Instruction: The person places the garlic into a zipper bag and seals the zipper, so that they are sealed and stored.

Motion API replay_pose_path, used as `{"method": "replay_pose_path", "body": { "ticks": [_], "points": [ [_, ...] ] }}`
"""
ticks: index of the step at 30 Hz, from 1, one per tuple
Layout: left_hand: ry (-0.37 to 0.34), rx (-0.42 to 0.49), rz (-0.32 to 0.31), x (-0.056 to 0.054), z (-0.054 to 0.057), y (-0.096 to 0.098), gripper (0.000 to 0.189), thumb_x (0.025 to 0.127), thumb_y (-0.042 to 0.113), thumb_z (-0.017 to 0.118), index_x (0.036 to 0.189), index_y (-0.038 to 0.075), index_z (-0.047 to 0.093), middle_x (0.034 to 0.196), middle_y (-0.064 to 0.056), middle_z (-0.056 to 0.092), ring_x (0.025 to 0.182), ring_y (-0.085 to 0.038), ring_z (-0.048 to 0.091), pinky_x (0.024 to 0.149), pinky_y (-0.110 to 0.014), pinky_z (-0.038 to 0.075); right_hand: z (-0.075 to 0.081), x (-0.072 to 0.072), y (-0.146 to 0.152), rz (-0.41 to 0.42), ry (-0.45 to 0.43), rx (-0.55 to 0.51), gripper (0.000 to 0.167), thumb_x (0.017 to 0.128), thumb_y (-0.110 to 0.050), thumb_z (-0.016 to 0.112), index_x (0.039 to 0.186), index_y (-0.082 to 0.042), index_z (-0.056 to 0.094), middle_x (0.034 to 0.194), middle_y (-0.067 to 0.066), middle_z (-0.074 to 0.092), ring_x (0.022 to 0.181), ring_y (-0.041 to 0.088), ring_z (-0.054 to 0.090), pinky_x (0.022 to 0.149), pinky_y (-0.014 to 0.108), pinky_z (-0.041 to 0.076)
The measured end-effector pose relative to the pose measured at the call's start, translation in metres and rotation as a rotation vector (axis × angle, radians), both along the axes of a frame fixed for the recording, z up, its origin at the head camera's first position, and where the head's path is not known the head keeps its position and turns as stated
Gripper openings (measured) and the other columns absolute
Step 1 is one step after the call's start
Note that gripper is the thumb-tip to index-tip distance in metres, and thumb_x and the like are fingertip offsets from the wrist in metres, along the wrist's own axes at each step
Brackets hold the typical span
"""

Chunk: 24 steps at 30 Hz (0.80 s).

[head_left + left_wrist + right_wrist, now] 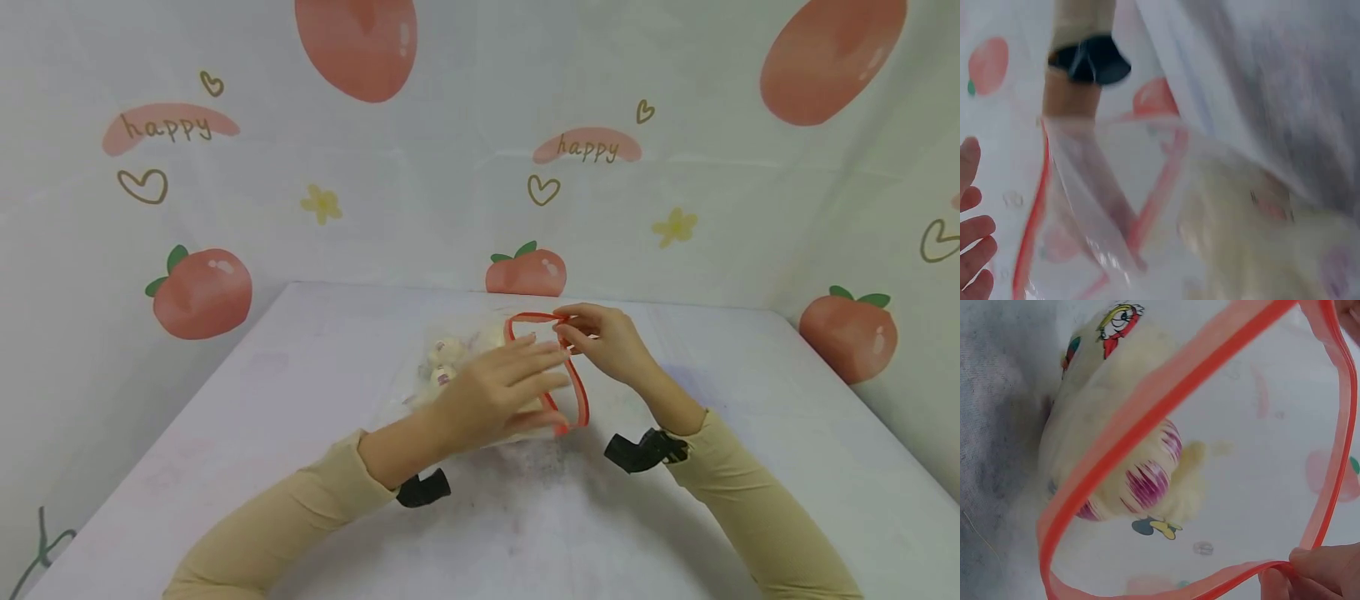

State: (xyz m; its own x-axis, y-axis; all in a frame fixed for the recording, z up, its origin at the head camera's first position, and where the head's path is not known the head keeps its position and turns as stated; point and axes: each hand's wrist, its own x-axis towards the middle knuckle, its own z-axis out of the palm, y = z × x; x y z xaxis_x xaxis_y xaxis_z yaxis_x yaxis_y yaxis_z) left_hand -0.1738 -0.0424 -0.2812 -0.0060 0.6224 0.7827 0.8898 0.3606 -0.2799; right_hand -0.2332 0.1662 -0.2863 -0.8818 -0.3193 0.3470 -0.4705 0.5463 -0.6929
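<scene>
A clear plastic bag point(536, 432) with a red-edged mouth lies mid-table, its opening facing right. Cartoon prints show on the plastic in the right wrist view. Inside are pale cream, rounded items point(1147, 484), some with purple streaks; their kind is not plain. My right hand point(607, 337) pinches the red rim point(1319, 515) at the mouth's far side, between thumb and fingers. Spread and fairly straight, the fingers of my left hand point(487, 392) extend across the front of the bag, hiding part of it. Those fingers point(975, 240) appear at the left edge of the left wrist view, holding nothing.
The bag rests on a white-covered table point(300, 342). A white backdrop point(450, 167) with peach prints and lettering hangs behind. Black straps point(645, 450) sit on both wrists. A thin green cord-like thing point(43, 542) shows at the lower left.
</scene>
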Motion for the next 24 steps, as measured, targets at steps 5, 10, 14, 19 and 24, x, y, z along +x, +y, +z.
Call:
{"method": "replay_pose_path", "body": {
  "ticks": [5,10,14,19,24],
  "points": [
    [0.132,-0.168,0.041,0.017,-0.015,0.014,0.032,0.087,0.04,0.064,0.104,0.013,0.068,0.109,0.0,0.07,0.108,-0.013,0.064,0.101,-0.029,0.049,0.0,0.0,0.001,-0.008,-0.008,-0.004,0.026,0.089,-0.007,0.062,0.112,0.003,0.063,0.098,0.023,0.07,0.079,0.028,0.07,0.067,0.027,0.06],
    [0.131,-0.287,0.133,0.022,-0.033,0.019,0.029,0.085,0.04,0.066,0.104,0.018,0.066,0.107,0.005,0.07,0.108,-0.011,0.063,0.103,-0.026,0.047,-0.001,0.0,0.004,-0.015,-0.022,-0.009,0.026,0.089,-0.006,0.062,0.113,0.004,0.062,0.096,0.022,0.07,0.076,0.021,0.07,0.066,0.026,0.06],
    [0.122,-0.304,0.148,0.021,-0.042,0.017,0.016,0.082,0.025,0.071,0.096,0.019,0.067,0.103,0.007,0.071,0.105,-0.009,0.065,0.101,-0.025,0.048,-0.003,0.0,0.009,-0.025,-0.024,-0.01,0.027,0.089,-0.006,0.062,0.114,0.004,0.062,0.096,0.023,0.069,0.076,0.018,0.069,0.066,0.026,0.06],
    [0.001,-0.3,0.088,0.02,-0.043,0.007,0.019,0.082,0.014,0.071,0.1,0.017,0.068,0.104,0.006,0.071,0.105,-0.01,0.065,0.099,-0.023,0.049,-0.004,0.0,0.018,-0.051,-0.033,-0.003,0.029,0.09,-0.008,0.061,0.116,0.004,0.061,0.098,0.024,0.069,0.079,0.024,0.07,0.067,0.025,0.06],
    [-0.1,-0.165,0.065,0.014,-0.043,-0.005,0.026,0.077,0.009,0.074,0.103,0.014,0.07,0.105,0.002,0.071,0.103,-0.01,0.066,0.092,-0.02,0.053,-0.004,0.0,0.027,-0.084,-0.051,0.013,0.03,0.09,-0.009,0.061,0.117,0.003,0.06,0.101,0.025,0.068,0.082,0.028,0.07,0.068,0.026,0.06]
  ]
}}
